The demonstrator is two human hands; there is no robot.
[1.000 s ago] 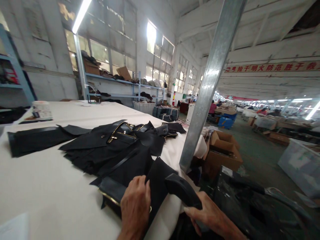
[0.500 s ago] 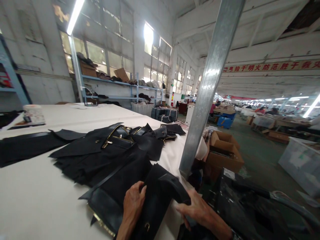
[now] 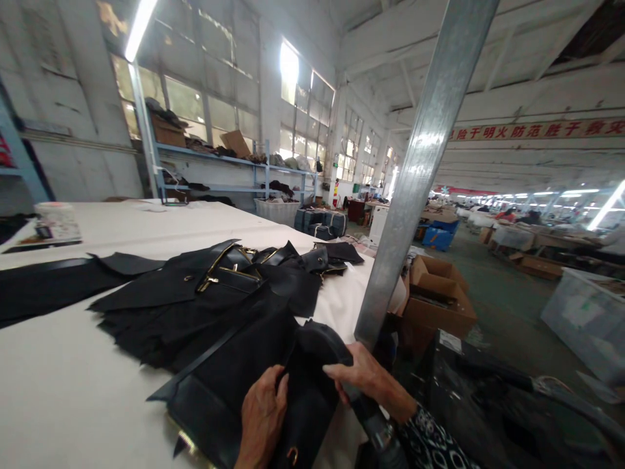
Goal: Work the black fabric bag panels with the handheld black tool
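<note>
My left hand (image 3: 263, 407) is closed on the edge of a black bag panel (image 3: 310, 407), thumb and fingers pinching the material. A small gold-coloured ring fitting (image 3: 292, 454) shows low on that panel. My right hand (image 3: 368, 378) grips a black strap (image 3: 325, 335) that curves over the panel's upper end and runs down below the hand. Beside my left hand lies another black piece (image 3: 209, 407) with a gold zipper (image 3: 188, 443) along its lower edge. Farther up is a heap of black panels (image 3: 161, 306) with gold zippers and pulls.
A white-covered table (image 3: 78, 384) carries the pieces. A slanting metal post (image 3: 415, 176) rises at its right edge. Cardboard boxes (image 3: 439, 306) and a black plastic-wrapped bundle (image 3: 473, 391) are to the right. Blue shelves (image 3: 209, 156) line the wall behind.
My right hand has moved up and left with the strap, which now bends over the panel's top. Its patterned sleeve has come into view. My left hand keeps nearly the same place.
</note>
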